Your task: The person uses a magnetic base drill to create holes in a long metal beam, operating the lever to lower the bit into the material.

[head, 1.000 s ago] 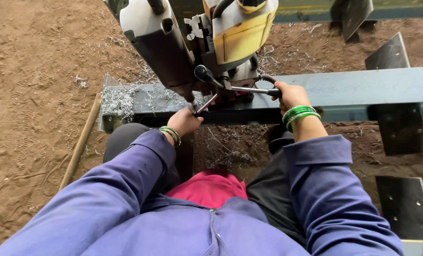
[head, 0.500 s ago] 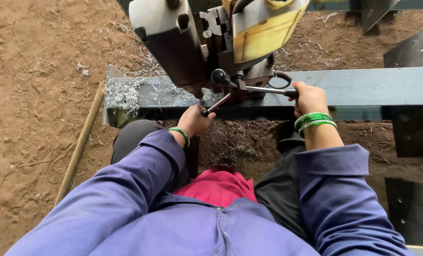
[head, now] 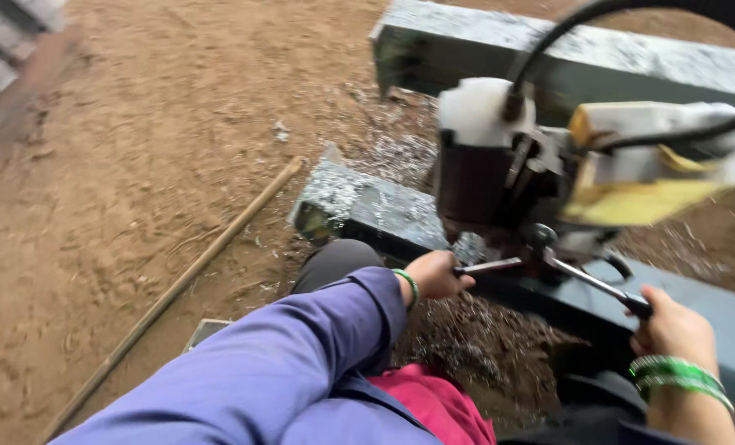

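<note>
Had both hands, left hand (head: 435, 275) and right hand (head: 672, 328), closed round the drill's feed handles (head: 582, 276); stiff, heavy-feeling steel, best gripped at the ends.

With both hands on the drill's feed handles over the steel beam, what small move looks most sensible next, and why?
Probably a slow, steady turn of the feed handles. The left hand grips one spoke, the right hand another's black knob; the drill sits on the steel beam, with metal shavings piled below.
</note>
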